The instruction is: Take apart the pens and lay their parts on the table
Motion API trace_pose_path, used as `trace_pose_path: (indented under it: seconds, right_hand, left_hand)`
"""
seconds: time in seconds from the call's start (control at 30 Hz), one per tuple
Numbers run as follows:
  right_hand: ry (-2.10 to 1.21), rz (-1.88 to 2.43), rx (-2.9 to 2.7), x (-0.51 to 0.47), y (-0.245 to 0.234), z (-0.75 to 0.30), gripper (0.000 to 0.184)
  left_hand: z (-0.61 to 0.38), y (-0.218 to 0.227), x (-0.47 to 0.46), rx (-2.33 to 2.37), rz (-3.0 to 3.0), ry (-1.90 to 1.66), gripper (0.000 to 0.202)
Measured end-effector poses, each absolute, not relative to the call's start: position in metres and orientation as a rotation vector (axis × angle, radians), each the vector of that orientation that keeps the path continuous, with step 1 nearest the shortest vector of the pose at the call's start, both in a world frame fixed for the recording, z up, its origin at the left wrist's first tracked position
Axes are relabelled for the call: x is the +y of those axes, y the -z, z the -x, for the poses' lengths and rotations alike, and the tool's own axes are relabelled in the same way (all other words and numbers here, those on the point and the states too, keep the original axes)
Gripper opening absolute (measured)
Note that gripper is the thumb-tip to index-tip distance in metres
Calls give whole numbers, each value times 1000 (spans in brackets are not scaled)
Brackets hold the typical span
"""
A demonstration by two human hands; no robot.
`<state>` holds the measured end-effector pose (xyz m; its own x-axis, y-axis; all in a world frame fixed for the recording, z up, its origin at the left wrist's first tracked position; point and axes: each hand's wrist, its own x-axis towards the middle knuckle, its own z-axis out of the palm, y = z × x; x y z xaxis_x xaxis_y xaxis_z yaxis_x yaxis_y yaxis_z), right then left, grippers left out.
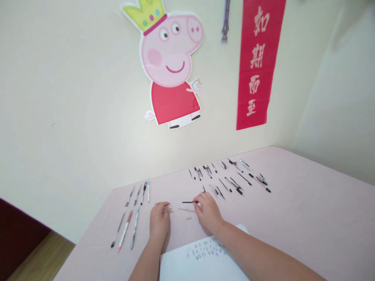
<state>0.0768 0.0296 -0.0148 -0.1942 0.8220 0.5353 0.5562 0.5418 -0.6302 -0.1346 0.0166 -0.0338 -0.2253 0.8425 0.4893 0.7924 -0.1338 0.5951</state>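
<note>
Between the thumb and fingers of my right hand (207,210) is a thin dark pen refill (187,202), held nearly level and pointing left. My left hand (159,219) faces it across a small gap, fingers pinched together. Something pale and see-through seems to be at those fingertips, too faint to name. On the table between the hands lies a tiny grey piece (189,218). Below my right forearm, a white sheet with handwriting (199,263) is partly covered.
Several pens (125,231) lie in two rows on the left of the pink table (307,210). Pen parts, such as refills (244,178), caps and clear barrels, are spread in rows at the back right. A wall with a pig cutout (175,101) and red banner (254,78) rises behind.
</note>
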Motion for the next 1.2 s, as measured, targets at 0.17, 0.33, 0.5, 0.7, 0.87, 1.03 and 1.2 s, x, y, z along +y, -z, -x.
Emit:
trace_pose_path:
  seconds: [0.17, 0.33, 0.5, 0.7, 0.87, 1.03, 1.2]
  right_hand:
    - [-340, 1150, -2036, 24, 12, -73, 9]
    - [-293, 1197, -2196, 20, 9, -71, 7]
    - [-329, 1172, -2185, 15, 5, -71, 12]
    - [-898, 1082, -1824, 15, 20, -57, 24]
    - [-1587, 1001, -1428, 23, 34, -44, 22]
    - [-1763, 933, -1134, 29, 38, -42, 31]
    - [-1925, 815, -816, 30, 26, -51, 18]
  left_hand:
    - [135, 33, 16, 2018, -1922, -1322, 18]
    - [129, 29, 14, 1928, -2012, -1310, 18]
    - [121, 24, 11, 1836, -2063, -1255, 22]
    - [110, 14, 4, 1652, -2141, -1130, 28]
    - [103, 9, -1, 1521, -2224, -995, 30]
    - [105, 16, 2, 1559, -2181, -1125, 33]
    - [110, 24, 8, 1602, -1922, -1393, 39]
